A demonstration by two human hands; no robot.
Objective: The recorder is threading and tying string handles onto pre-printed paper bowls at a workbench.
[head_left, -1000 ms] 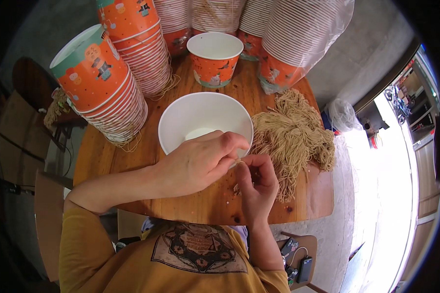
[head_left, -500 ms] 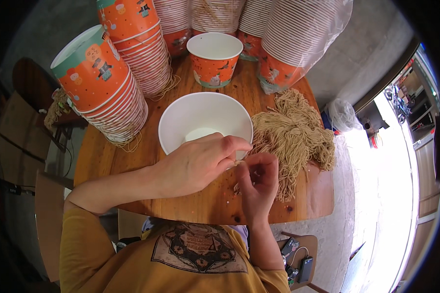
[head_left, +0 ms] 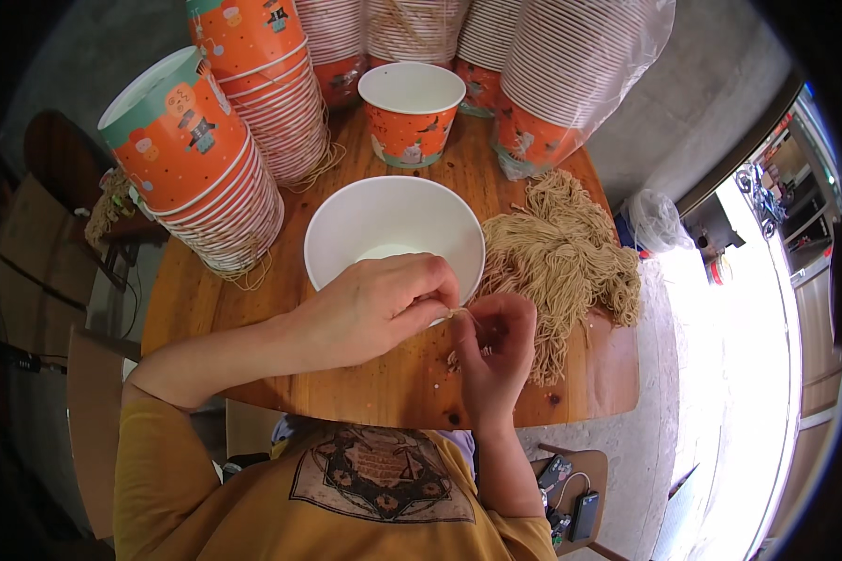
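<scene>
A thin beige string (head_left: 461, 311) runs between my two hands at the near right rim of a white paper bucket (head_left: 395, 217). My left hand (head_left: 384, 304) reaches across the front of the bucket and pinches the string between thumb and fingertips. Close beside it, my right hand (head_left: 498, 351) is curled, its thumb and forefinger closed on the string. The bucket stands open and upright, and my left hand hides part of its near side. Just right of the bucket lies a heap of loose beige strings (head_left: 571, 262).
Nested orange paper buckets (head_left: 182, 140) with strings stand at the left, beside a taller stack (head_left: 262, 93). One orange bucket (head_left: 412, 117) stands behind the white one. Plastic-wrapped stacks (head_left: 571, 70) line the back of the wooden table (head_left: 281, 393). A stool (head_left: 589, 467) holds small devices at lower right.
My left fingers have bent inward and down toward my right hand, showing the string between them. The right hand has hardly moved.
</scene>
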